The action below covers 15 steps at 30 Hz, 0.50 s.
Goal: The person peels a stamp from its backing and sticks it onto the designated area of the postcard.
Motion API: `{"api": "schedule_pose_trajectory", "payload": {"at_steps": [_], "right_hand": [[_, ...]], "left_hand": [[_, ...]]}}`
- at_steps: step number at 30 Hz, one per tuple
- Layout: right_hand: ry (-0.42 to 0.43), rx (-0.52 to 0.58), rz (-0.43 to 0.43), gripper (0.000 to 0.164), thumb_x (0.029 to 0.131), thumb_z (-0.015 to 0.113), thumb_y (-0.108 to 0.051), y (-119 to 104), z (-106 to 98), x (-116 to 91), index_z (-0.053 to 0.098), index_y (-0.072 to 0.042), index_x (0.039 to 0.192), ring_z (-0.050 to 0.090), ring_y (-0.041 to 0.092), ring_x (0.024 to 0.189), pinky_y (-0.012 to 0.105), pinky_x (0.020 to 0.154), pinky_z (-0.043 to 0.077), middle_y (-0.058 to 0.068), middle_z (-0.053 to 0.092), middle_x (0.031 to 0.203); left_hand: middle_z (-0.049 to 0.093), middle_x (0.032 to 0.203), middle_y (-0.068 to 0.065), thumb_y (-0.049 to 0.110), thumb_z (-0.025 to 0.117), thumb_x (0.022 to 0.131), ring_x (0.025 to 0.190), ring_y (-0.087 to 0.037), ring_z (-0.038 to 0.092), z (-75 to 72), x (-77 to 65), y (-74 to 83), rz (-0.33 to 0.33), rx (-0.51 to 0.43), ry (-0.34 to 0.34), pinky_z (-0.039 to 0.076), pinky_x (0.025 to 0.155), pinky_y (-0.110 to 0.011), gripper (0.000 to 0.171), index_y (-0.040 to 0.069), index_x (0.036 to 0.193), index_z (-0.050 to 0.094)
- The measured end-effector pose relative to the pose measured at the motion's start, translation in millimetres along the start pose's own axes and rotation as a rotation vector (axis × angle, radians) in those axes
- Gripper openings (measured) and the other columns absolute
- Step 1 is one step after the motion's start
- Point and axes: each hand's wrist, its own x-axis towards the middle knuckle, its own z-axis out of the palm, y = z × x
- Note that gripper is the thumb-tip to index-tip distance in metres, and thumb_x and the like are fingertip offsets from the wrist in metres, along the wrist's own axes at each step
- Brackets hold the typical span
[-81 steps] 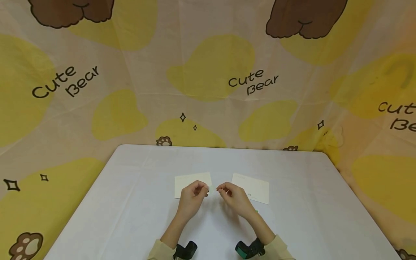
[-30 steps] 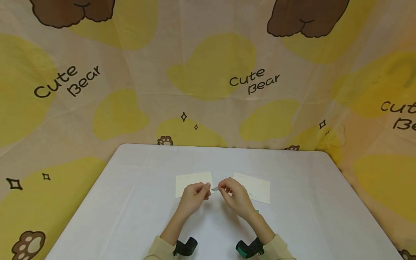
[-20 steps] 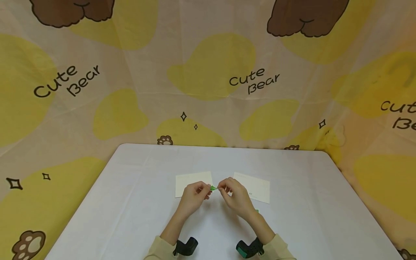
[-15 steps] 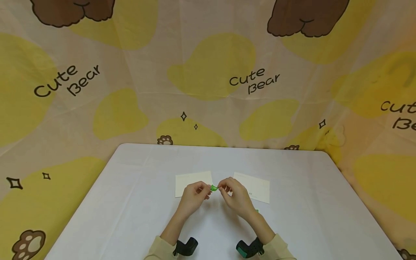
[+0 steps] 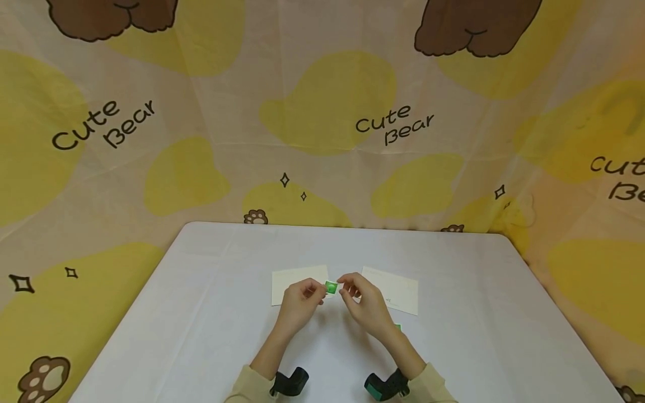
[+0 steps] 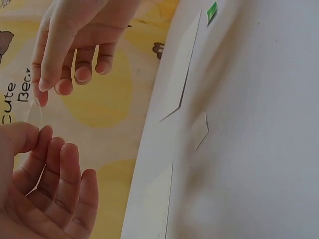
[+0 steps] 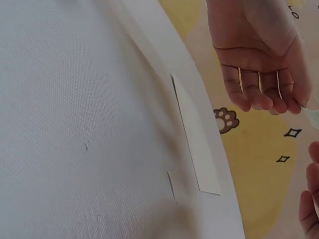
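Observation:
My left hand [image 5: 300, 305] pinches the edge of a small green stamp-like sticker [image 5: 331, 287] with a pale border, between thumb and index finger. It is up off the table, its green face toward the head camera. In the left wrist view the sticker [image 6: 35, 115] shows pale and slightly bowed. My right hand [image 5: 365, 302] is just right of it, thumb and index finger parted. A small gap shows in the head view; whether its fingertip touches the sticker in the left wrist view, I cannot tell.
Two cream paper cards lie on the white table behind the hands, a left card [image 5: 292, 276] and a right card [image 5: 403, 291]. Another green sticker [image 6: 212, 12] lies by the right forearm. A small pale paper piece [image 6: 201, 130] rests on the tabletop. A patterned cloth [image 5: 322, 112] hangs behind.
The sticker first showed pale, then bent and green; now it is flatter, its green face turned up. The right fingertips, close on its right edge half a second ago, have parted and moved slightly off.

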Motion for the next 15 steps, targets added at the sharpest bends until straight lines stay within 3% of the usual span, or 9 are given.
{"api": "schedule_pose_trajectory", "payload": {"at_steps": [2,10,15], "right_hand": [[0.008,0.025,0.021,0.025,0.079,0.067,0.003,-0.8,0.7,0.1,0.060,-0.010,0.099,0.048,0.005,0.064,0.024,0.056,0.047,-0.007,0.055,0.076],[-0.036,0.079,0.196,0.016,0.081,0.068,-0.005,-5.8,5.8,-1.6,0.058,-0.012,0.091,0.049,0.007,0.066,0.019,0.058,0.045,-0.011,0.053,0.075],[-0.050,0.076,0.232,0.015,0.081,0.069,-0.008,-6.3,9.6,-1.9,0.058,-0.014,0.088,0.049,0.008,0.067,0.019,0.058,0.045,-0.012,0.053,0.074]], "left_hand": [[0.066,0.070,-0.015,0.012,0.061,0.085,0.062,-0.023,0.062,3.0,3.9,-10.2,-0.006,0.009,0.031,0.045,0.049,-0.022,0.013,0.005,0.076,0.067],[0.066,0.069,-0.013,0.014,0.064,0.084,0.063,-0.028,0.062,5.8,4.9,-8.5,-0.028,0.010,0.127,0.042,0.046,-0.021,0.013,0.005,0.076,0.068],[0.066,0.070,-0.014,0.015,0.065,0.083,0.061,-0.023,0.062,8.4,3.8,-4.7,-0.031,-0.012,0.134,0.042,0.047,-0.021,0.011,0.008,0.075,0.068]]}}
